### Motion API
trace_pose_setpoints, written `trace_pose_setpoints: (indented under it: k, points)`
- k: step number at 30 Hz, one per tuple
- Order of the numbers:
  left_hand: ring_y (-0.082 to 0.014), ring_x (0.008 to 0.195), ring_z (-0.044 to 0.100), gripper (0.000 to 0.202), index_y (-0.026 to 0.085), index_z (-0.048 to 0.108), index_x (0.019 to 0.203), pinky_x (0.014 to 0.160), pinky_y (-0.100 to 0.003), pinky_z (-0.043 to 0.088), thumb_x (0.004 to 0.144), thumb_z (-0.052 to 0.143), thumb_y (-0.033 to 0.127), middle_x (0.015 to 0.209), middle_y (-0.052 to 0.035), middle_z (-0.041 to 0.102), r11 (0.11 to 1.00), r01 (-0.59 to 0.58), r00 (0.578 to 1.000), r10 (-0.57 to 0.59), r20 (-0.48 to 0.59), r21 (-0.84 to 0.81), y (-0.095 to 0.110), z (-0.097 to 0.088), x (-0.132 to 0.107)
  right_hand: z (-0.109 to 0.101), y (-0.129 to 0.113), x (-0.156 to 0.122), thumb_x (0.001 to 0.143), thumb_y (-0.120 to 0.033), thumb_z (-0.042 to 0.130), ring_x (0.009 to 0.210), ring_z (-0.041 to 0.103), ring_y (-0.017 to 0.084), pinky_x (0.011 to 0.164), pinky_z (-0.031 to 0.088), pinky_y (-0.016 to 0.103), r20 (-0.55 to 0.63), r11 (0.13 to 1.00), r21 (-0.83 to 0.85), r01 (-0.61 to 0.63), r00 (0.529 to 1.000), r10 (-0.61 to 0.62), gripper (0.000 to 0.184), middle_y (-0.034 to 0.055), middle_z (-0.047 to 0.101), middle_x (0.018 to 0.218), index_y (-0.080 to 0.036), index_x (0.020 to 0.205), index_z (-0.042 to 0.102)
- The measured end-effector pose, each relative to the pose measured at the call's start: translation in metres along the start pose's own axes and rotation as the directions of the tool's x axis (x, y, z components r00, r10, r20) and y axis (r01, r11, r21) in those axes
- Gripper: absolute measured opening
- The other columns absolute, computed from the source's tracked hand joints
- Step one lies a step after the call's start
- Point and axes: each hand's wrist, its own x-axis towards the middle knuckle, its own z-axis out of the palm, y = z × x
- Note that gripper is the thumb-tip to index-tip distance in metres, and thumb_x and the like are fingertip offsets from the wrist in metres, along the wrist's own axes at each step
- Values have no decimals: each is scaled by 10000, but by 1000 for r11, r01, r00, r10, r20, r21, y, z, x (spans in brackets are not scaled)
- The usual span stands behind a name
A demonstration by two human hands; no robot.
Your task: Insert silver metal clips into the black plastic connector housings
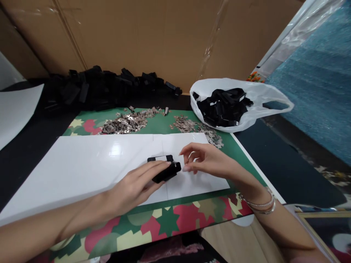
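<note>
On the left, the left hand is gripping a black case over the white sheet, its fingers lying across the top. Just right of the case, the right hand is curling, thumb and index tips slightly apart; farther right, a white plastic bag is holding black pieces.
</note>
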Motion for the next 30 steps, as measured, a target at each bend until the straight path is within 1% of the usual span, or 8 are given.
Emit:
trace_pose_setpoints:
  k: [3,6,10,12,14,16,18,30]
  points:
    - [-176,1028,598,385,226,428,1264,851,-284,531,889,492,167,1137,-66,608,993,66,996,-72,-61,-95,4,0,4,1,3,-3,678,-285,739,723,596,127,561,524,234,25,962,-209,175,984,-174,383,47,590,928,-184,1010,576]
    - [-159,980,606,327,226,467,1194,821,-269,522,875,517,173,1117,-50,610,953,195,976,-212,-50,-234,8,-6,10,9,5,-2,768,-220,661,717,559,125,635,521,270,-31,808,-420,414,883,-468,237,57,595,921,-178,991,595]
    - [-176,944,599,320,216,481,1150,788,-287,499,845,554,282,1055,-37,625,788,441,897,-391,204,-430,15,-24,26,20,4,-1,800,-209,628,775,561,149,682,516,290,-48,665,-509,547,753,-656,173,77,592,893,-162,965,603]
    - [-162,879,602,250,205,524,1089,720,-259,486,880,483,337,964,-24,644,633,564,826,-425,371,-530,21,-33,36,25,3,-2,810,-217,615,818,569,161,698,517,297,-29,629,-507,590,718,-696,181,81,589,893,-168,983,600]
    - [-138,778,592,205,190,592,966,669,-230,453,859,518,348,838,-2,640,521,676,736,-442,514,-520,26,-39,45,30,1,-3,825,-214,589,827,567,168,691,518,301,-6,602,-502,621,694,-720,178,83,590,887,-171,998,594]
    - [-103,603,535,179,176,612,873,564,-211,401,845,538,336,687,27,600,431,751,659,-427,620,-501,31,-41,49,35,0,-4,828,-215,583,799,564,165,664,518,295,12,598,-480,642,687,-727,171,84,594,868,-165,991,592]
    - [-78,507,450,167,163,615,808,503,-204,341,835,548,313,612,47,554,380,781,623,-415,663,-495,34,-41,51,39,-1,-5,820,-219,594,777,563,161,647,519,290,17,609,-446,656,687,-727,162,80,596,852,-164,972,594]
    - [-103,542,407,227,158,657,845,578,-235,335,854,499,321,553,47,451,403,770,631,-359,688,-495,31,-44,50,39,-4,-5,790,-217,629,731,587,141,636,529,280,-72,724,-297,623,741,-667,174,73,627,843,-158,954,631]
